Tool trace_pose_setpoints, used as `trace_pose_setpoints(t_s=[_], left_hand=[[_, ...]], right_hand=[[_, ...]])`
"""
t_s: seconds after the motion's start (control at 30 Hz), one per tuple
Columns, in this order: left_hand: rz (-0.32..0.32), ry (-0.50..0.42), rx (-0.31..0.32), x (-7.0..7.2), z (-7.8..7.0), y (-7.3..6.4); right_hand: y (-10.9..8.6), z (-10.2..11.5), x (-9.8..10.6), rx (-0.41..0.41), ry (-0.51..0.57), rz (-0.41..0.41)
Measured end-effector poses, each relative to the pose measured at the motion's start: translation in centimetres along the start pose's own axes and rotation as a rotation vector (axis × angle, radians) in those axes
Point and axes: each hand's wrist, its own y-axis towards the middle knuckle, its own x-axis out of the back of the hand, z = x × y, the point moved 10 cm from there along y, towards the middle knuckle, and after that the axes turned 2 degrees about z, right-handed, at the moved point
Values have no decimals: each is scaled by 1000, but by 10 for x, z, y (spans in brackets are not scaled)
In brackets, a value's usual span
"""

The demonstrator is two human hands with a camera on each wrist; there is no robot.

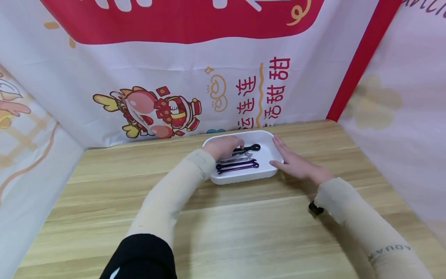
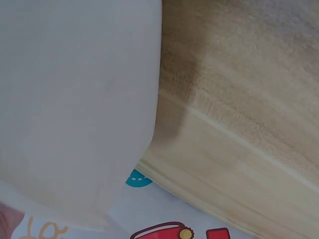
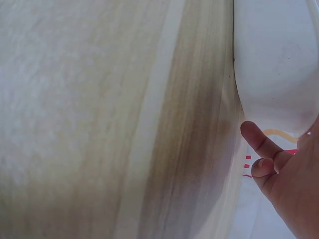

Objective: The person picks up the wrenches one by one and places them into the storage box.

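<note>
A white rectangular tray [image 1: 240, 179] stands near the back of the wooden table. My left hand [image 1: 223, 147] reaches into it from the left. Its fingers bend down over a black wrench [image 1: 252, 147] and seem to pinch the handle, though the fingertips are partly hidden. Silver wrenches [image 1: 237, 158] and dark purple wrenches [image 1: 238, 167] lie side by side in the tray, closer to me. At the tray's right end, my right hand [image 1: 296, 161] rests with fingers and thumb spread against the rim. The right wrist view shows its fingers [image 3: 261, 142] extended at the tray's corner.
Printed white cloth [image 1: 167, 69] hangs behind the wooden table [image 1: 230, 232], with more cloth [image 1: 397, 116] along the right side and the left. The tray's far side stands close to the back cloth. A small black object [image 1: 316, 208] shows beneath the right cuff.
</note>
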Motion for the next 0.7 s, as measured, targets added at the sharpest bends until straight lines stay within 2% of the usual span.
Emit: trace_pose_setpoints(t_s=[0.13,0.37,0.57,0.7], left_hand=[[-11,-16,2,-2,-1,-3],[-70,-15,-34,0,-4,-4],[-81,-45,-24,0,0,-4],[-65,-43,-14,-1,2,-3]], right_hand=[[-1,3,-1,16,10,-3],[-2,6,1,20,13,-10],[0,6,3,18,6,-10],[0,4,2,17,2,-6]])
